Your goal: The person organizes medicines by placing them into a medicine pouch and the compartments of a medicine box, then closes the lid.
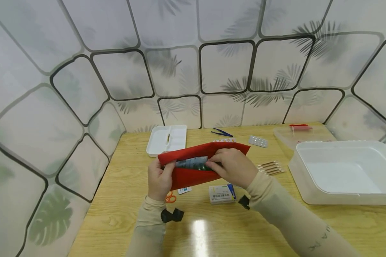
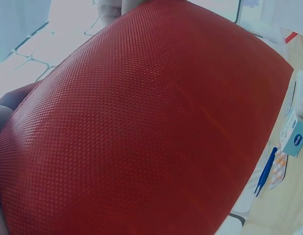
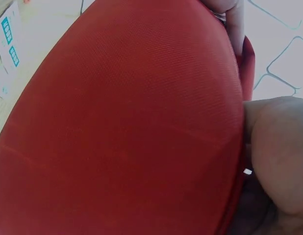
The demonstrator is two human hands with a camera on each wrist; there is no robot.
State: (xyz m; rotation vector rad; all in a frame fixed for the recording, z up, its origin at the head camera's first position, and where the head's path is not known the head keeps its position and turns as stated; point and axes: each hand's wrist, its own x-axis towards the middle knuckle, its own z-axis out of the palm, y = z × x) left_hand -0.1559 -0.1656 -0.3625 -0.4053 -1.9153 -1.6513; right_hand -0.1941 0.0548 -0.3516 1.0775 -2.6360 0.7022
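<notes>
A red fabric pouch [image 1: 193,180] is held above the table with its mouth open toward the head camera. My left hand [image 1: 159,180] grips its left end, thumb over the front edge. Inside the mouth shows a shiny grey-blue and green packet [image 1: 191,163]. My right hand [image 1: 234,166] reaches into the right side of the mouth, its thumb and fingers pinching the packet's right end. Those fingertips are partly hidden. The pouch's red outer face [image 2: 141,117] fills most of the left wrist view. In the right wrist view, the right thumb [image 3: 279,152] lies at the pouch's rim.
A divided white tray [image 1: 152,144] lies behind the pouch, near blue tweezers [image 1: 223,133] and a blister pack [image 1: 258,141]. Cotton swabs [image 1: 271,167] and a large translucent bin [image 1: 308,185] are at right. A medicine box [image 1: 222,195] and orange-handled scissors [image 1: 171,198] lie nearer.
</notes>
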